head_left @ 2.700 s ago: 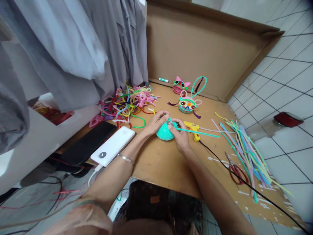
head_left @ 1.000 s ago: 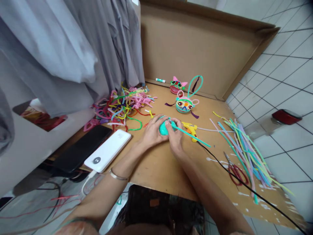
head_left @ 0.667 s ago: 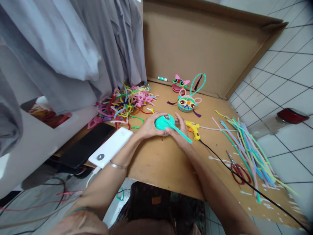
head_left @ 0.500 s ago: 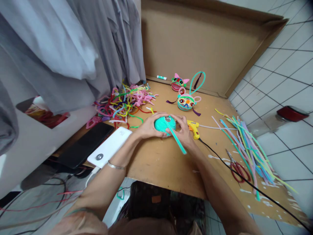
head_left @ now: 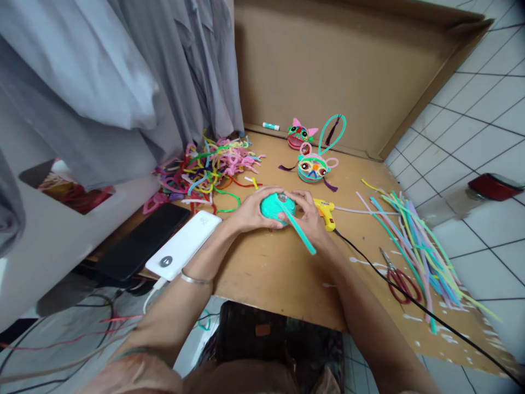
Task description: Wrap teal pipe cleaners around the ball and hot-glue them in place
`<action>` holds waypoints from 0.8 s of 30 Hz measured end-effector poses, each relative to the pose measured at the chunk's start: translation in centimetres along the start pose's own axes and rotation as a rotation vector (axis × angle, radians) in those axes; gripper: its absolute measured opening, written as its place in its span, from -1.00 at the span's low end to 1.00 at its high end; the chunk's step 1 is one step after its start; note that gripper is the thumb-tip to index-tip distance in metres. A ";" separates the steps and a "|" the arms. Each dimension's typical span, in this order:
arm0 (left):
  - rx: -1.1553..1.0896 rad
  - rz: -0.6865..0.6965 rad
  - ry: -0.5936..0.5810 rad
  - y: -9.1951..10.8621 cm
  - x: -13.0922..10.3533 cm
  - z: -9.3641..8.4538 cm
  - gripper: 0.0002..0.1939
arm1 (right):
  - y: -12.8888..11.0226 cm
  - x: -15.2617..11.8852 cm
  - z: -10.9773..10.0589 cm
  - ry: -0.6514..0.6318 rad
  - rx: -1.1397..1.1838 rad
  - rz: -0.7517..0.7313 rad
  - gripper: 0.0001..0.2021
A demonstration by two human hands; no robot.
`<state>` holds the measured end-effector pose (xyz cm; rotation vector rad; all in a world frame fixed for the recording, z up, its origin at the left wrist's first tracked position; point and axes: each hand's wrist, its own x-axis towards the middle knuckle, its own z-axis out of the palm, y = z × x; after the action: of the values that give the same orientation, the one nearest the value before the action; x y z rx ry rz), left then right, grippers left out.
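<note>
Between my two hands is a round ball wrapped in turquoise pipe cleaner, with a small bare spot near its top. My left hand curves around its left side, thumb along the front. My right hand closes on the right side, its fingers against the ball and the pipe cleaner's strand. A loose turquoise end sticks out toward me, below my right fingers. Just right of that hand lies a yellow hot glue gun, partly hidden behind it.
Tangled pipe cleaners lie at the left, near a black phone and white power bank. Two animal-face crafts stand behind, beside a glue stick. Red-handled scissors and straight pipe cleaners are right; a black cord crosses there.
Both hands keep their hold on the turquoise ball, which has barely moved. The loose strand end points slightly further right. The view has shifted a little.
</note>
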<state>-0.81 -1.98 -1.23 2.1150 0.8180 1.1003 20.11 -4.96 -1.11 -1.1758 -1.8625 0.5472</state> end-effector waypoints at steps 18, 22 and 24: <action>0.034 0.032 -0.014 0.8 0.1 0.3 -0.21 | -3.2 -0.7 0.8 0.285 -0.151 -0.318 -0.85; 0.042 0.049 -0.025 0.9 0.0 0.3 -0.21 | -3.3 -0.8 0.8 0.310 -0.126 -0.308 -0.86; 0.050 0.047 -0.029 0.9 0.0 0.3 -0.21 | -3.3 -0.7 0.8 0.315 -0.096 -0.290 -0.87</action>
<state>-0.32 -2.61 -0.69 2.1967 0.7932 1.0812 17.89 -7.07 0.56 -0.9647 -1.7565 0.1041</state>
